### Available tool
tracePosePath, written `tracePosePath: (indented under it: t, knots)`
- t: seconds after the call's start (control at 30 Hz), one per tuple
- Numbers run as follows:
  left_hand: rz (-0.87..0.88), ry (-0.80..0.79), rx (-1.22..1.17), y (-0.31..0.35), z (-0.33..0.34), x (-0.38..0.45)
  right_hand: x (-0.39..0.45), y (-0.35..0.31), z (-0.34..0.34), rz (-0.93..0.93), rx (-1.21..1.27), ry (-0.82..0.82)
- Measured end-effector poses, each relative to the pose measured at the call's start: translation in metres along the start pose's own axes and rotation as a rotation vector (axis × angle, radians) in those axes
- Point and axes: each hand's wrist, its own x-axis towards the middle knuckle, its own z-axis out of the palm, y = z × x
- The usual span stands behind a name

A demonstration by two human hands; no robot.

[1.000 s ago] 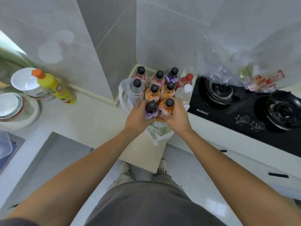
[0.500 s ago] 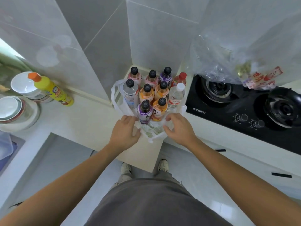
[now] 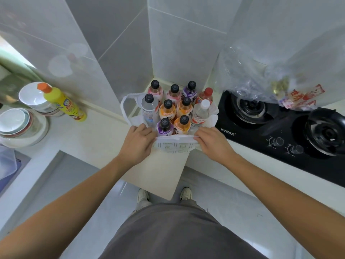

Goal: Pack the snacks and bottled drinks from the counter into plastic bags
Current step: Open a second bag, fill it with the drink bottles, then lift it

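Closest to us, both our hands are down at the counter's (image 3: 97,139) front corner, working the near rim of a white plastic bag (image 3: 175,144). Our left hand (image 3: 137,144) has its fingers curled over the bag's left front edge, pinching the plastic; our right hand (image 3: 212,142) is clamped on the right front edge, and the rim runs taut between the two.

Just past our knuckles, inside the bag, stand two black-capped bottles side by side: a purple-labelled bottle (image 3: 164,127) on the left and an orange-labelled bottle (image 3: 182,124) touching it on the right. Behind them, two more orange drinks (image 3: 167,109), with a clear grey-labelled bottle (image 3: 148,107) to their left and a white-capped water bottle (image 3: 200,113) to their right. One bag handle (image 3: 124,107) loops out on the left.

Further back, tight in the tiled corner, a row of pink and purple drinks (image 3: 174,93) stands upright, and a red-capped bottle (image 3: 206,95); whether these sit inside the bag, we cannot tell.

Off to the right, a black gas hob (image 3: 261,128), and beyond it a filled clear plastic bag of snacks (image 3: 265,83). Far left, a yellow detergent bottle (image 3: 64,102) leans by stacked bowls (image 3: 22,118).
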Motion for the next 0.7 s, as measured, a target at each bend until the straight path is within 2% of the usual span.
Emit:
tracePosePath:
  t: [0.17,0.23,0.3,0.37,0.43,0.5,0.53,0.6,0.7]
  knots:
    - [-0.068,0.034,-0.031,-0.001,-0.014,0.016,0.013,0.012,-0.013,0.011,-0.004,0.000]
    - [-0.184,0.121,-0.102,-0.001,-0.019,0.015,0.009,0.019,-0.017,0.090,0.031,0.102]
    - [-0.348,0.232,-0.171,-0.002,-0.027,0.016,0.006,0.026,-0.020,0.261,0.070,0.268]
    - [-0.577,0.330,-0.281,-0.004,-0.032,0.022,0.012,0.034,-0.023,0.528,0.148,0.346]
    - [-0.865,0.400,-0.470,-0.007,-0.034,0.034,0.023,0.043,-0.023,0.842,0.315,0.269]
    - [-1.159,0.347,-0.680,-0.012,-0.036,0.048,0.035,0.051,-0.022,1.063,0.529,0.111]
    - [-1.252,0.300,-0.790,-0.014,-0.037,0.055,0.039,0.055,-0.021,1.128,0.640,0.047]
    - [-1.306,0.246,-0.953,-0.019,-0.035,0.065,0.044,0.063,-0.018,1.169,0.756,-0.003]
    - [-1.246,0.262,-0.981,-0.026,-0.033,0.077,0.050,0.068,-0.015,1.181,0.825,0.145]
